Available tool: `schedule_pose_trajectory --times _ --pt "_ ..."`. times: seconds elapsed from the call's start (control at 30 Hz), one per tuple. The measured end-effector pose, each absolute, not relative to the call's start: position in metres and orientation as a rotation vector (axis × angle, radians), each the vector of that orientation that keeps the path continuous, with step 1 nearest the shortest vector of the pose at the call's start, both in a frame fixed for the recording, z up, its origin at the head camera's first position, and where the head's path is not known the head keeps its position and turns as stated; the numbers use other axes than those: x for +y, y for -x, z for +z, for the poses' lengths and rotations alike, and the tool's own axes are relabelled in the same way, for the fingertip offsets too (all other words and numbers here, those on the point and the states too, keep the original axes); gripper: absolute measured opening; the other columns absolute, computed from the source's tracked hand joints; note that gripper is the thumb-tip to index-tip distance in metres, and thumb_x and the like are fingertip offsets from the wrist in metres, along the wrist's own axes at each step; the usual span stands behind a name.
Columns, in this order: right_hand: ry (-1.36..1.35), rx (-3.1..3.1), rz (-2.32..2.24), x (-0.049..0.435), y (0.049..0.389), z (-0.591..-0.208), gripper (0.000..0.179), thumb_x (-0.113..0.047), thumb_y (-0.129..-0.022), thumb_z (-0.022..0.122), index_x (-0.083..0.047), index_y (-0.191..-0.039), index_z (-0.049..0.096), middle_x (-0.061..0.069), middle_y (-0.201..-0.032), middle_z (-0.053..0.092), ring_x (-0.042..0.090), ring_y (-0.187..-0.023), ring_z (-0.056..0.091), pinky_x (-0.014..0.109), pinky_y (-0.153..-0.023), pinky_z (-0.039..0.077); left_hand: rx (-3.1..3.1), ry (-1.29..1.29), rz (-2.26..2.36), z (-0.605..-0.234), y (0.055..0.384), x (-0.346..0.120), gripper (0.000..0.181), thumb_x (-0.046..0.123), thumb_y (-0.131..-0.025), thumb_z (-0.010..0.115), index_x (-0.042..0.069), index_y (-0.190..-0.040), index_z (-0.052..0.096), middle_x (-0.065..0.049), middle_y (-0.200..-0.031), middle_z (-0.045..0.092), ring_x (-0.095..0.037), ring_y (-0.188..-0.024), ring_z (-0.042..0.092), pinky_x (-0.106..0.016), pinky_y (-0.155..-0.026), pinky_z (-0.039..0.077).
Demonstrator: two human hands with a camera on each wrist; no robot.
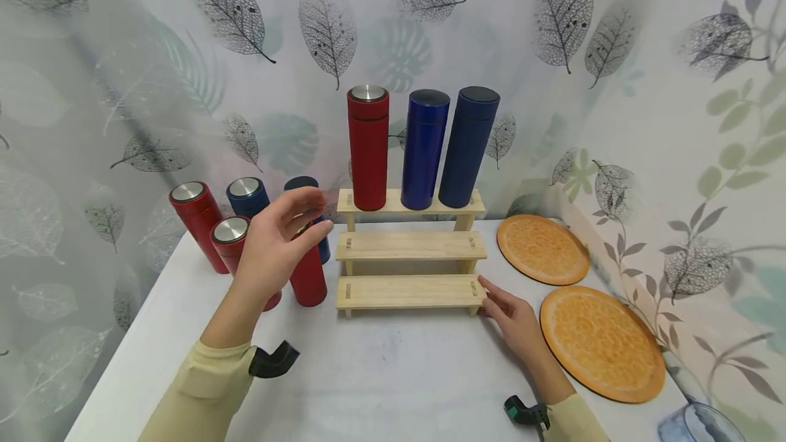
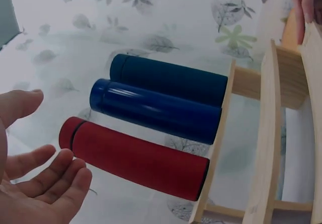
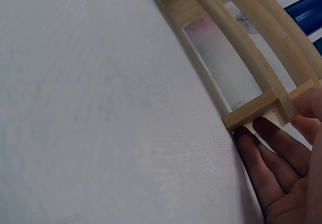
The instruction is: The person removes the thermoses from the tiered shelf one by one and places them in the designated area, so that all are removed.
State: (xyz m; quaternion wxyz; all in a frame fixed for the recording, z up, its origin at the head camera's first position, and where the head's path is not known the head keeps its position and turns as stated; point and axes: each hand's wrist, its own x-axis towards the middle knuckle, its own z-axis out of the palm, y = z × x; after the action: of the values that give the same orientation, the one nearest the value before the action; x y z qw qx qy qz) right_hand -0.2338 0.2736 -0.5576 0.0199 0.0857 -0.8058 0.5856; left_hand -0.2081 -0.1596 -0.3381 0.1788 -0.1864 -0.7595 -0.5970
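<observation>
A wooden three-tier rack point(image 1: 411, 245) stands on the white table. On its top tier are a red thermos bottle point(image 1: 368, 149) with a silver lid, a shiny blue thermos bottle point(image 1: 425, 149) and a dark blue thermos bottle point(image 1: 469, 149), which leans slightly right in the head view. My left hand point(image 1: 276, 237) is raised left of the rack, fingers bent loosely and holding nothing. Under and behind it stand several bottles, among them a red bottle point(image 1: 309, 275), partly hidden by the hand. My right hand point(image 1: 512, 316) touches the right end of the lowest tier, fingertips point(image 3: 264, 126) against its leg.
Two round orange-brown mats point(image 1: 543, 249) lie right of the rack. A glass-like container point(image 1: 700, 423) shows at the bottom right corner. Leaf-printed curtain point(image 1: 393, 33) hangs behind and beside the table. Other red and blue bottles point(image 1: 198, 224) stand at the table's left.
</observation>
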Motion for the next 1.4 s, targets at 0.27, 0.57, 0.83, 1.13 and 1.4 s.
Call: schedule_pose_trajectory --times 0.27,0.57,0.83,1.13,1.4 --pt "-0.258 -2.509 1.834 0.273 0.233 -0.557 0.049 -0.025 -0.111 0.067 -0.011 -0.158 0.058 0.007 -0.161 0.054 0.007 -0.125 0.066 0.029 -0.094 0.062 -2.142 0.488 -1.716 -0.339 0.240 -0.155 0.046 0.003 -0.101 0.077 -0.003 -0.144 0.061 -0.015 -0.139 0.066 -0.025 -0.127 0.066 -0.027 -0.109 0.053" --pt "-0.241 -2.495 1.824 0.276 0.229 -0.558 0.048 -0.021 -0.111 0.067 -0.011 -0.157 0.059 0.007 -0.160 0.055 0.004 -0.122 0.067 0.028 -0.092 0.062 -2.173 0.449 -1.696 -0.325 0.259 -0.142 0.050 0.013 -0.101 0.079 0.000 -0.146 0.062 -0.015 -0.138 0.067 -0.029 -0.130 0.064 -0.034 -0.111 0.053" --pt "-0.250 -2.485 1.818 0.272 0.231 -0.560 0.048 -0.023 -0.110 0.069 -0.012 -0.156 0.060 0.005 -0.157 0.058 0.011 -0.120 0.070 0.029 -0.092 0.063 -2.178 0.378 -1.698 -0.315 0.273 -0.139 0.054 0.013 -0.101 0.080 -0.001 -0.148 0.060 -0.016 -0.140 0.066 -0.028 -0.131 0.062 -0.044 -0.117 0.049" --pt "-0.254 -2.456 1.828 0.269 0.230 -0.562 0.048 -0.020 -0.110 0.069 -0.010 -0.156 0.060 0.004 -0.157 0.059 0.012 -0.119 0.071 0.031 -0.091 0.064 -2.251 0.357 -1.686 -0.304 0.291 -0.139 0.064 0.021 -0.099 0.083 0.003 -0.154 0.056 -0.014 -0.149 0.063 -0.029 -0.136 0.061 -0.042 -0.117 0.049" --pt "-0.265 -2.461 1.834 0.271 0.231 -0.561 0.048 -0.021 -0.110 0.068 -0.010 -0.157 0.059 0.007 -0.157 0.058 0.012 -0.119 0.071 0.031 -0.092 0.063 -2.261 0.332 -1.862 -0.299 0.307 -0.137 0.071 0.019 -0.096 0.085 0.003 -0.158 0.053 -0.014 -0.156 0.058 -0.031 -0.144 0.056 -0.041 -0.119 0.047"
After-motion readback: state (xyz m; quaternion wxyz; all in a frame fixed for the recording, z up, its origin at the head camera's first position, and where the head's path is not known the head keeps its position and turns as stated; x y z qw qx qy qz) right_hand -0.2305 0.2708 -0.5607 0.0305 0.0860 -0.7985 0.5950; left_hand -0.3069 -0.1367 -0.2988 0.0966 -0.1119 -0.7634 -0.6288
